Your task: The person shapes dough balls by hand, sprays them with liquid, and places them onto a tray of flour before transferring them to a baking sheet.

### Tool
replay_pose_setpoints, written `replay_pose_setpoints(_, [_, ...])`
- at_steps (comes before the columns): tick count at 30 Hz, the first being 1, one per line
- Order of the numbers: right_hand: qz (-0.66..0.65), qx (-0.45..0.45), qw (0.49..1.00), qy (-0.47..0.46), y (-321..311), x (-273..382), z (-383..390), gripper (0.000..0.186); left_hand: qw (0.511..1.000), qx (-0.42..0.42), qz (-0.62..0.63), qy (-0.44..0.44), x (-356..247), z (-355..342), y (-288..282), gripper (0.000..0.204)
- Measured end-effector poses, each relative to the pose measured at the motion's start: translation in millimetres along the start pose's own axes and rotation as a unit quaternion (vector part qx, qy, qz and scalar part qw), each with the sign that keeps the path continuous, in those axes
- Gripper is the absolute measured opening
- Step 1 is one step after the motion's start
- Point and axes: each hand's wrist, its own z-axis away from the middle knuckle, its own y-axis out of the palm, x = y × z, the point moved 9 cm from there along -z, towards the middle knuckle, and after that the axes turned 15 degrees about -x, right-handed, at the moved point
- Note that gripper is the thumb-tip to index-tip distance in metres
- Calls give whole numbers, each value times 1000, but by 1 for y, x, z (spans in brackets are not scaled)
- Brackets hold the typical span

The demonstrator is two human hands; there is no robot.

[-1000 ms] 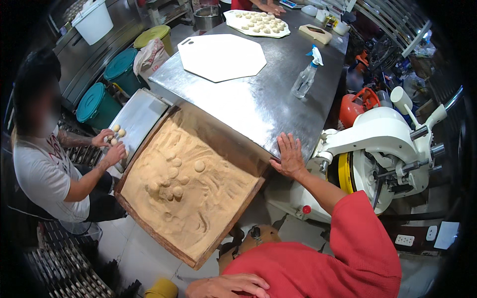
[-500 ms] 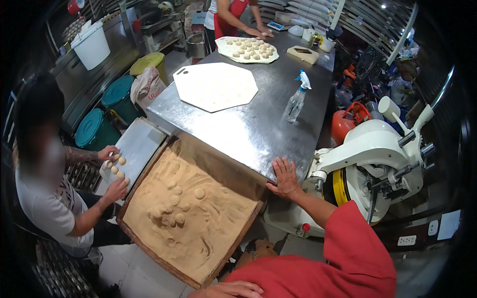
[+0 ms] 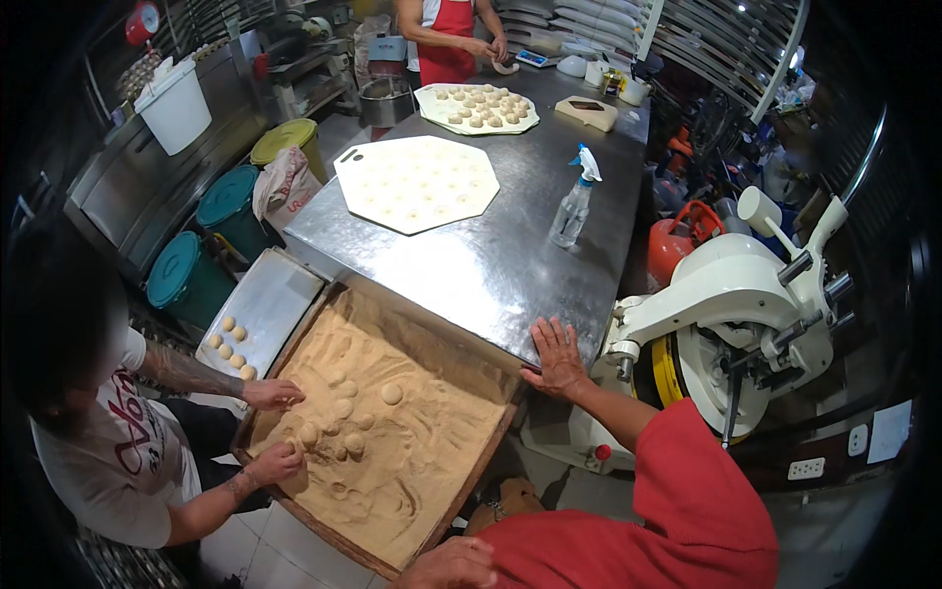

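Note:
My right hand (image 3: 557, 359) lies flat on the near corner of the steel table (image 3: 461, 299), fingers apart, holding nothing. Low in the picture, my left hand (image 3: 449, 565) rests against my red shirt, partly cut off by the edge; its fingers look loose and nothing shows in them. Between me and a co-worker at left is a wooden tray (image 3: 446, 491) full of tan crumbs, with several dough balls (image 3: 392, 395) in it. The co-worker's hands (image 3: 275, 395) are over the tray's left side. A clear spray bottle (image 3: 571, 211) stands beyond my right hand.
A metal sheet (image 3: 280, 294) with several dough balls adjoins the tray. White boards (image 3: 422, 187) lie on the table, the farther one bearing dough. Another person in a red apron (image 3: 446, 49) works at the far end. A white machine (image 3: 721, 304) stands right; lidded bins (image 3: 177, 270) stand left.
The co-worker's hands have moved from the metal sheet to the crumb tray. At the far end, the other person's hands have come closer together. My right hand stays on the table.

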Motion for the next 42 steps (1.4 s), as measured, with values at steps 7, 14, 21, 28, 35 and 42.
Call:
replay_pose_setpoints(7, [-5, 8, 1000, 2, -7, 2, 7, 95, 973, 110, 156, -127, -5, 37, 5, 28])
replay_pose_setpoints(14, [-5, 36, 999, 16, -17, 1, 14, 95, 971, 71, 157, -165, -22, 60, 9, 27])
replay_pose_setpoints(21, [6, 32, 999, 6, -25, 5, 15, 96, 969, 117, 147, -159, -31, 69, 18, 28])
replay_pose_setpoints(28, [11, 2, 1000, 1, -30, 7, 25, 95, 976, 138, 117, -118, -35, 65, 38, 30])
replay_pose_setpoints(35, [12, 24, 1000, 8, -25, 4, 32, 98, 991, 113, 37, -62, -35, 45, 53, 25])
replay_pose_setpoints(42, [10, 3, 1000, -2, -28, 5, 26, 97, 985, 73, 83, -132, -10, 58, 52, 31])
